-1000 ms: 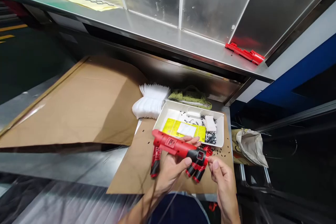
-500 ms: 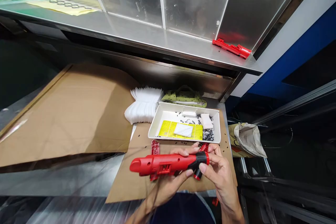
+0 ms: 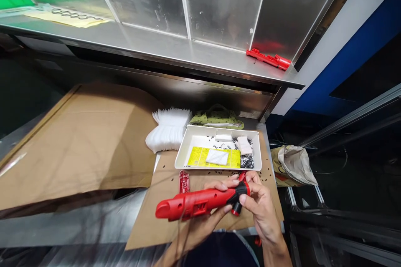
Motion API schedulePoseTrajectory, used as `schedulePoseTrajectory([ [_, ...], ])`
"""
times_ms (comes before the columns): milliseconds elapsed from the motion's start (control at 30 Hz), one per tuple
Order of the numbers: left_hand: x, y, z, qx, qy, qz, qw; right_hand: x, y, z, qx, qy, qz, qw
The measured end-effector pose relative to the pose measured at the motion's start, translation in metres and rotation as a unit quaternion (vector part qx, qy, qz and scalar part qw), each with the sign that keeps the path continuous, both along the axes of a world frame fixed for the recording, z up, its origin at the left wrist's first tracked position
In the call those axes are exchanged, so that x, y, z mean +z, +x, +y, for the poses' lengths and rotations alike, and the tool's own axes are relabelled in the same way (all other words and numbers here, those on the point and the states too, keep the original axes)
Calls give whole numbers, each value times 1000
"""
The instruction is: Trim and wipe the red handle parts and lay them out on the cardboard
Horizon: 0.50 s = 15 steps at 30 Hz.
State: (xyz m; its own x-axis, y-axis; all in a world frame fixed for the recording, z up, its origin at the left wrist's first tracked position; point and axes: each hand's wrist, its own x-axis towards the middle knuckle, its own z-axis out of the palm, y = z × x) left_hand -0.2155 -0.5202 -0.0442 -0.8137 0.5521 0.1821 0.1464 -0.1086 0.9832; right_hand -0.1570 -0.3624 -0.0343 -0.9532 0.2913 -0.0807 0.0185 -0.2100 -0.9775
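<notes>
My left hand (image 3: 210, 212) is wrapped round the middle of a long red plastic tool (image 3: 191, 205) with a black collar, held level over a sheet of cardboard (image 3: 163, 212). My right hand (image 3: 261, 208) pinches the tool's black and red end. More red and black pieces (image 3: 237, 207) lie under my hands, partly hidden. Another red piece (image 3: 184, 181) lies on the cardboard to the left.
A white tray (image 3: 191, 144) with a yellow label, white pads and small black screws sits just beyond my hands. A stack of white foam sheets (image 3: 166, 131) and a green pouch (image 3: 216, 117) lie behind it. A red part (image 3: 267, 59) rests on the steel shelf. A crumpled bag (image 3: 294, 162) is at the right.
The red tool swung from a tilt with its end raised at the left to nearly level and lower. My right hand closed onto its black end.
</notes>
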Motion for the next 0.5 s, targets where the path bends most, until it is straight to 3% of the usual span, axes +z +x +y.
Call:
schedulePoseTrajectory([
  [200, -14, 5, 4, -5, 90, 85, 992, 2, -5, 2, -7, 31, 11, 999],
  [300, -18, 8, 6, -27, 100, 106, 989, 3, -6, 1, -24, 46, 13, 999],
  [500, -14, 5, 3, -10, 50, 0, 999, 7, 4, 10, 26, 85, -13, 996],
])
